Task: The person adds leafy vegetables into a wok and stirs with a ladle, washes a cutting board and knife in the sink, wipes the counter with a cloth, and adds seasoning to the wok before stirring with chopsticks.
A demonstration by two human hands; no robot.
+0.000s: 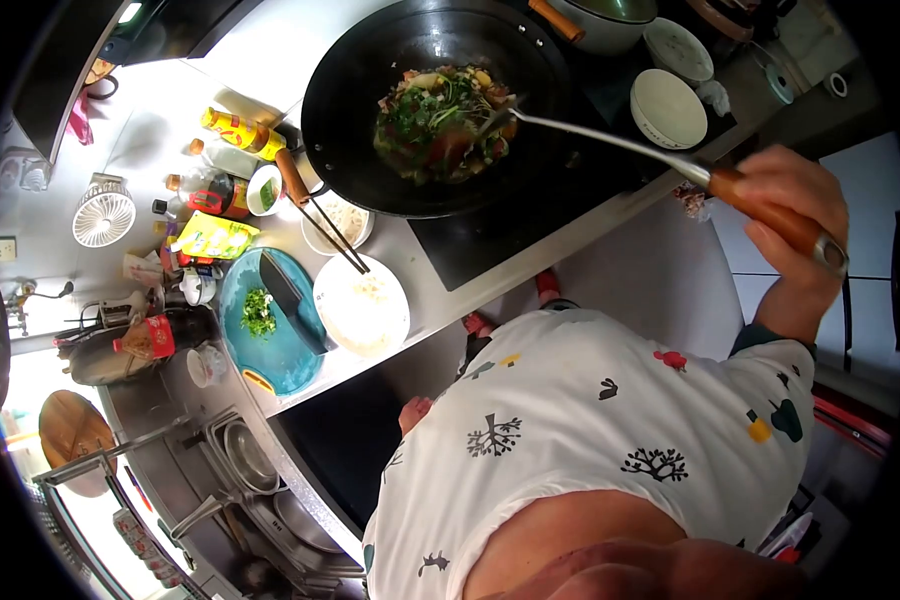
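Black, wide and deep: a wok (345, 110) over the dark cooktop (490, 245), and in the middle of its hollow a heap of food (435, 125), wet and glossy, leafy green on top, with red, yellow and pale pieces around the edges and reddish brown low down. Slanting into the right side of the heap, a long-handled spatula (620, 137), steel in the shaft, orange-brown wood in the grip, tip partly buried. Right hand (790, 205) curled closed around that wooden grip. Left hand (415, 414) mostly hidden behind the patterned shirt (570, 420); impossible to tell how far open, or whether holding anything. Left of the wok, a small white bowl (256, 180) with green bits inside; just beside, a bowl (315, 243) of pale, grainy contents; nearer, a white bowl (370, 325) with pale smears and crumbs, dark chopsticks (341, 236) reaching over the rim. Next to that, a round blue board (288, 372) bearing chopped greens (258, 312) and a dark-bladed knife (288, 300). Right of the wok, a cream bowl (660, 105), another pale bowl (685, 70) and a pot (595, 35).
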